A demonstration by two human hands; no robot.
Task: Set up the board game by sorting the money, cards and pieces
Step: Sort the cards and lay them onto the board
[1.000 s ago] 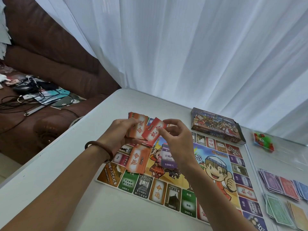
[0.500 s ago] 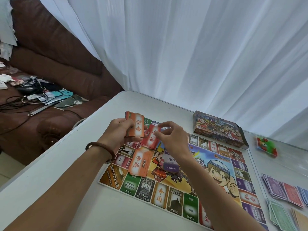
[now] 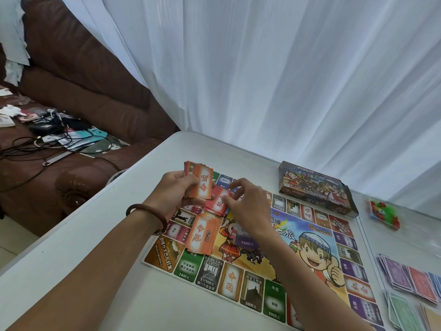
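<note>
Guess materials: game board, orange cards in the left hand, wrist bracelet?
Game board: thin printed paper or card, lies flat, slight sheen. Orange cards: thin coated-looking cardstock, crisp edges. Bracelet: smooth dark brown, looks wooden, possibly plastic.

A brown leather sofa (image 3: 83, 91) stood left of the white table (image 3: 107, 271), before a white pleated curtain (image 3: 286, 80). Black cables (image 3: 23, 151) lay tangled on its seat beside a flat teal item (image 3: 95, 134). White papers (image 3: 14, 44) were heaped at its far left.
</note>
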